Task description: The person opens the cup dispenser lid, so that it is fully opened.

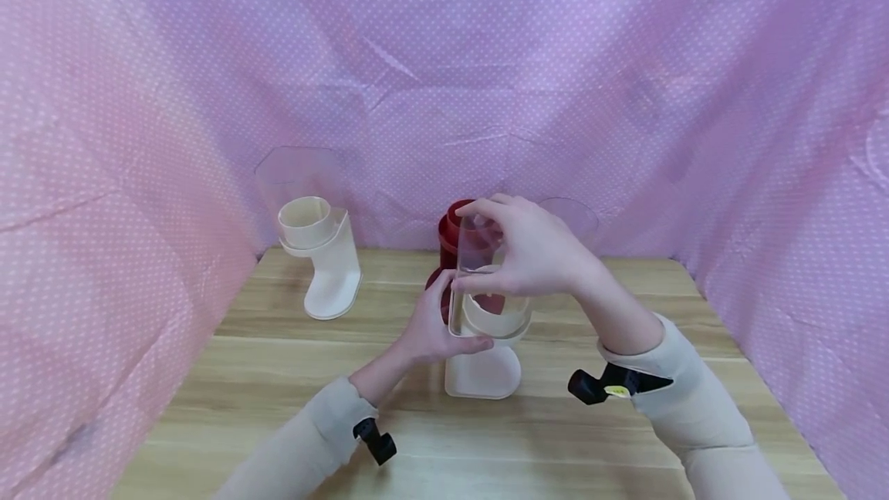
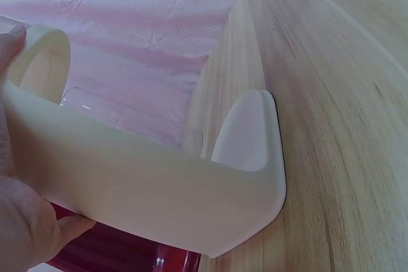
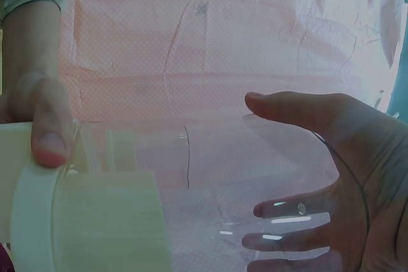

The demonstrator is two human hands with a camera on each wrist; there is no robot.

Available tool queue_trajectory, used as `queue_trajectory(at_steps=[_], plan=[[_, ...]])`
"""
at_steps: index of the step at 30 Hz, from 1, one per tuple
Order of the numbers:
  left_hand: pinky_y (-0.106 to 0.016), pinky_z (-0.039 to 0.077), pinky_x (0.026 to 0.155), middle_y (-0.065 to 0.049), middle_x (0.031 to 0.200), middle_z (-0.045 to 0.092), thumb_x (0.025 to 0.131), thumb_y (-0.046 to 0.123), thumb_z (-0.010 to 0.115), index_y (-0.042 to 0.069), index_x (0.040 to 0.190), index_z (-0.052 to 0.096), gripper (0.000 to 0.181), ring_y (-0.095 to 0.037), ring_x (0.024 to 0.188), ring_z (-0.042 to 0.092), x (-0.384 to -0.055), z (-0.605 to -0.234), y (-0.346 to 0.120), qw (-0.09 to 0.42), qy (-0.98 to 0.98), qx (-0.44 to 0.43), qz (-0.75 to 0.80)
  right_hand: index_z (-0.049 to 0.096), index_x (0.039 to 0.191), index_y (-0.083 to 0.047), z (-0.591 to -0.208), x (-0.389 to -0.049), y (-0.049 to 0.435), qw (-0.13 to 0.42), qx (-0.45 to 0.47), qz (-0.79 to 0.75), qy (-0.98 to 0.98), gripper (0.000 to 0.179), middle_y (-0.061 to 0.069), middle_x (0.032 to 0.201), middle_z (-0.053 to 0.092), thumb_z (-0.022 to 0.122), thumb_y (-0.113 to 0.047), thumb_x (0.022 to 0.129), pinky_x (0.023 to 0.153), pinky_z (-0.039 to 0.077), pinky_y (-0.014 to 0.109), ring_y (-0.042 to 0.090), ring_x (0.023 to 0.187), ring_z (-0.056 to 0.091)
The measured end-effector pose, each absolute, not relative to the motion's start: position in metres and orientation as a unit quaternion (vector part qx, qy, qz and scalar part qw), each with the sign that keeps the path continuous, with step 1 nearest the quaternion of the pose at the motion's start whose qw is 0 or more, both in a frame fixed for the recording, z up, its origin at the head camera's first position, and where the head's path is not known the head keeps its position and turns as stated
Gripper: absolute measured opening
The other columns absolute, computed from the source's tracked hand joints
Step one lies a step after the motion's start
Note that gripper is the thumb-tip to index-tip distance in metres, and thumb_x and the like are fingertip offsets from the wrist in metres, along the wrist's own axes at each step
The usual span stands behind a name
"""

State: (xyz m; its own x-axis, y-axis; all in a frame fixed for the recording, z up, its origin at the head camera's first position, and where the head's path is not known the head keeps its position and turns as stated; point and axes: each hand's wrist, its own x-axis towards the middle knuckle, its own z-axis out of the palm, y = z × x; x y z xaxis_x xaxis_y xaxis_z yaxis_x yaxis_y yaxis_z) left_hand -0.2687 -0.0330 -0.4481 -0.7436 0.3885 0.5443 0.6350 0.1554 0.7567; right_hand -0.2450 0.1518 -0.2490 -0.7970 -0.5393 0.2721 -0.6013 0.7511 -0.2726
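A cream stand [image 1: 484,373], with a flat foot and a ring-shaped cup at its top, is upright on the wooden table. My left hand [image 1: 432,328] grips its upper part below the ring, thumb at the front; the left wrist view shows the stand's smooth back [image 2: 127,164]. A clear plastic piece [image 3: 210,151] rises from the ring end. Around its far end curls my right hand [image 1: 538,249], thumb on one side and fingers seen through the plastic. Close behind the held stand, a dark red stand [image 1: 450,231] is partly hidden by my hands.
Back left on the table [image 1: 271,384] stands another cream stand [image 1: 335,278], with a clear panel [image 1: 295,167] behind its ring. A further clear rounded piece [image 1: 575,213] shows behind my right hand. Pink dotted cloth [image 1: 389,99] hangs around the back and sides.
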Motion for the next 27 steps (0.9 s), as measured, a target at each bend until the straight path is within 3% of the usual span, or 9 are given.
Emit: queue_trajectory(at_steps=[5,11,14,21,27], plan=[[-0.041,0.054,0.109,0.002,0.135,0.068,0.066,0.030,0.098,0.017,0.140,0.054,0.087,-0.016,0.124,0.062,-0.271,-0.448,-0.033,0.114,-0.750,-0.343,-0.554,0.061,0.147,-0.027,-0.248,-0.240,0.153,0.101,0.312,0.174,-0.928,0.085,-0.005,0.122,0.066,0.089,-0.062,0.075,0.084,0.058,0.039,0.014,0.106,0.065],[-0.036,0.055,0.107,-0.001,0.135,0.068,0.066,0.027,0.098,0.017,0.143,0.052,0.090,-0.017,0.121,0.064,-0.269,-0.452,-0.033,0.100,-0.745,-0.338,-0.567,0.059,0.150,-0.023,-0.257,-0.233,0.172,0.109,0.330,0.235,-0.908,0.087,-0.002,0.141,0.062,0.093,-0.053,0.075,0.107,0.054,0.047,0.019,0.126,0.062],[-0.035,0.055,0.107,-0.002,0.135,0.067,0.065,0.027,0.099,0.017,0.143,0.052,0.092,-0.016,0.121,0.063,-0.267,-0.453,-0.033,0.101,-0.744,-0.334,-0.569,0.060,0.148,-0.022,-0.265,-0.233,0.183,0.114,0.340,0.270,-0.894,0.085,-0.003,0.143,0.062,0.096,-0.046,0.075,0.111,0.051,0.049,0.019,0.132,0.060],[-0.034,0.058,0.104,-0.007,0.135,0.067,0.065,0.023,0.099,0.013,0.144,0.054,0.092,-0.022,0.120,0.064,-0.262,-0.451,-0.033,0.100,-0.734,-0.329,-0.586,0.069,0.139,-0.023,-0.272,-0.244,0.191,0.105,0.344,0.332,-0.872,0.078,-0.006,0.131,0.071,0.102,-0.034,0.069,0.101,0.060,0.049,0.016,0.120,0.069],[-0.037,0.053,0.109,0.000,0.137,0.067,0.067,0.028,0.099,0.018,0.146,0.053,0.092,-0.018,0.123,0.062,-0.263,-0.451,-0.036,0.103,-0.750,-0.319,-0.570,0.073,0.135,-0.024,-0.269,-0.252,0.186,0.105,0.337,0.333,-0.875,0.078,-0.005,0.130,0.074,0.105,-0.031,0.064,0.094,0.065,0.042,0.015,0.112,0.073]])
